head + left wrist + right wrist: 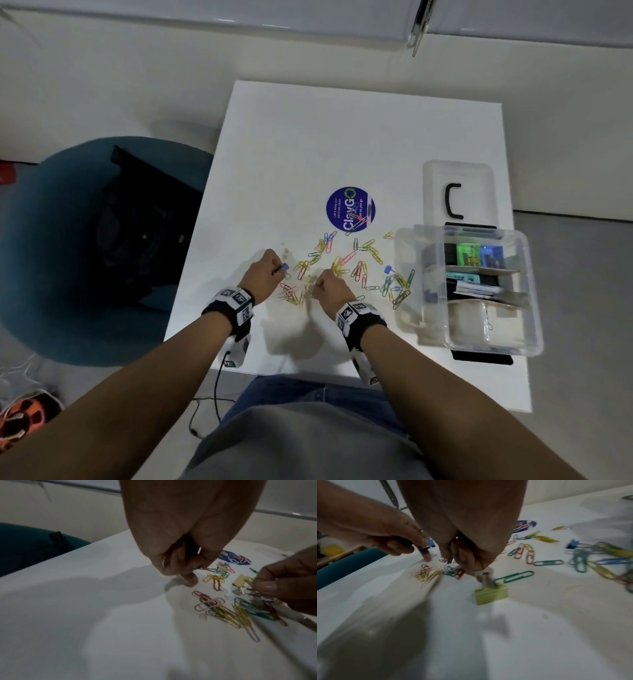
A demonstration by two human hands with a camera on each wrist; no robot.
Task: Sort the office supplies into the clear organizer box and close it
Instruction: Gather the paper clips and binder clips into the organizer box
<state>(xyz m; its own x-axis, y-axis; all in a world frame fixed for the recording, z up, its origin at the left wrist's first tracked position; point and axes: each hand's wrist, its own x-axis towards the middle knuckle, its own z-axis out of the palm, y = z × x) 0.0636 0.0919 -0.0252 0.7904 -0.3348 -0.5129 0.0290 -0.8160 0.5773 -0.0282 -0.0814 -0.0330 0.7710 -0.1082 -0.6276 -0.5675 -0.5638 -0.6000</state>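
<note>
While I am watching the feeds remotely, I am setting down what the person's two hands are doing.

Left hand: the left hand [265, 270] is pinching a small blue binder clip [430, 544] by its wire handles, one finger pointing down at the table.

Right hand: the right hand [330, 286] is clenching round the silver wire handles of a pale green metal binder clip [491, 594], which is hanging just above the surface.

Supplies: the coloured plastic-coated wire paper clips [356, 265] are lying scattered between the hands and the box; a second blue binder clip [388, 269] is sitting among them.

Handling: I am judging the clips light, stiff and slippery, lying flat and tangling; pinching them by an end loop, or sweeping them into a heap, is looking best. Binder clips are lifting easiest by their handles.

Box: the clear plastic organizer box [527, 294] is standing open at the table's right, its compartments already holding items; its clear lid [435, 181] with a black handle is lying just beyond it.

Surface: the smooth white square table [342, 137] is carrying a round blue sticker [349, 209].

Room: a teal round chair [51, 240] with a dark bag on it is standing to the left.
</note>
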